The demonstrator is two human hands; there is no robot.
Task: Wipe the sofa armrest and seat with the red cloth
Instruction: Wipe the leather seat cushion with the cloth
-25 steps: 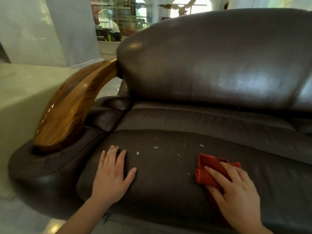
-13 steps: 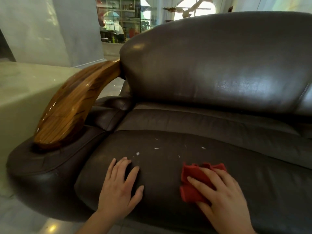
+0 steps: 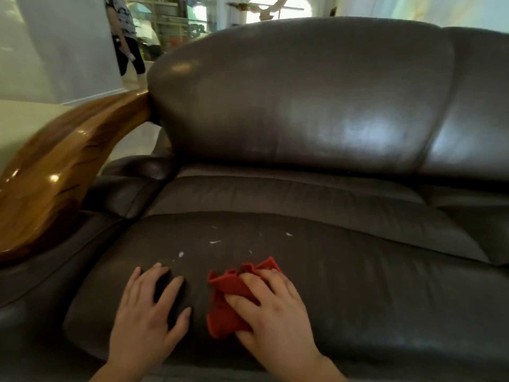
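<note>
While the left grip (image 3: 146, 312) lay released on the seat cushion (image 3: 358, 285), palm down with its fingers spread on the dark leather near the cushion's front edge, the right grip (image 3: 275, 310) rested just beside it, toward the cushion's middle, on top of the red cloth (image 3: 224, 318). The right grip was released too. Its fingers were spread and only slightly bent, pressing the cloth against the cushion rather than curling round it, and the thumb lay across the red fabric. The cloth was bunched and creased and touched the cushion. Its folds stuck out past the fingertips toward the cushion's back, and a wider flap showed on the side facing the left grip. The 2 grips were near each other but apart, with a strip of bare leather between them.

Several small white specks (image 3: 214, 241) lay on the cushion just behind both grips, toward the backrest (image 3: 289, 100). The backrest rose from the cushion's rear edge and shone with pale reflections. At the cushion's left end, the curved wooden armrest (image 3: 55, 172) swept from the backrest down toward the front, glossy and somewhat blurred, above a padded leather arm (image 3: 41, 288). Beyond the cushion's right end, another back cushion (image 3: 473, 106) adjoined the backrest. Far behind the cushion's left end, a person (image 3: 125, 34) stood partly in view by a pale wall (image 3: 55, 51).
</note>
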